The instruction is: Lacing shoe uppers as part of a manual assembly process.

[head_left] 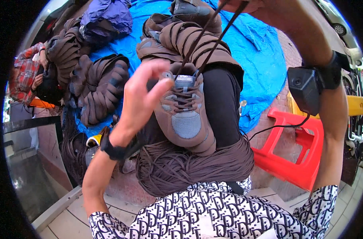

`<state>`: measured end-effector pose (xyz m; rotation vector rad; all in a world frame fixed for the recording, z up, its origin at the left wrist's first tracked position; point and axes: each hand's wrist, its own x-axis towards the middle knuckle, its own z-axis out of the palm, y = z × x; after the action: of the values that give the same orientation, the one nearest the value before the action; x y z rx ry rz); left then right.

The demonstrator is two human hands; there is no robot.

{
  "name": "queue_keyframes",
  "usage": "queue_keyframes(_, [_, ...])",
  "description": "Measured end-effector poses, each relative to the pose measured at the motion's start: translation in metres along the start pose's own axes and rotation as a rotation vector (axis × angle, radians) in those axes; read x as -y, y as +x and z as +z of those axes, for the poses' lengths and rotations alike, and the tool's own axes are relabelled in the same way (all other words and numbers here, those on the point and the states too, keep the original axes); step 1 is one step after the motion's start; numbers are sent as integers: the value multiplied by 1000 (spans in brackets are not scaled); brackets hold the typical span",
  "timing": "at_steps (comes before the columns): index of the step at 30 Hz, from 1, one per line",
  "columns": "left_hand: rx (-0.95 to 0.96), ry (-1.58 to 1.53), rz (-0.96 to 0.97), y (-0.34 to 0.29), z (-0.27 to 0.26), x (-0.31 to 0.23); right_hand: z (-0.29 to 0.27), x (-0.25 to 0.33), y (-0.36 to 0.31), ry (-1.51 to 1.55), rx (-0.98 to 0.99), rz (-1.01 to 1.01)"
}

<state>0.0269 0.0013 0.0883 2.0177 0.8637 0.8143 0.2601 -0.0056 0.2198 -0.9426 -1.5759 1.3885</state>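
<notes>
A brown shoe upper [171,119] with a grey mesh toe [186,124] rests on my black-trousered legs, toe toward me. Dark brown laces [184,99] criss-cross its front, and two long ends run taut upward to my right hand [259,8]. That hand is closed on the lace ends at the top edge, its fingertips partly cut off. Beside the collar, on the left, is my left hand [143,93], slightly blurred, thumb and forefinger apart around the eyelet edge. A thick bundle of brown laces [193,167] lies across my lap.
Stacked brown uppers [201,44] sit just beyond my knees on a blue tarp [261,51]; more stacks [103,89] lie left. A red plastic stool [285,151] stands on the right. At far left, a person in a checked shirt [26,75] handles something dark.
</notes>
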Motion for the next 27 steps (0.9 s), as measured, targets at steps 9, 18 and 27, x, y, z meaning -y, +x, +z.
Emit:
queue_keyframes(9, [494,-728,-361,43,21,9,-66,-118,-4,-28,-351,146])
queue_keyframes(18, [286,-878,-327,35,31,34,57,-188,-55,-304,-470,-105])
queue_keyframes(27, [234,153,407,23,39,36,76,-131,-14,-915,-307,-710])
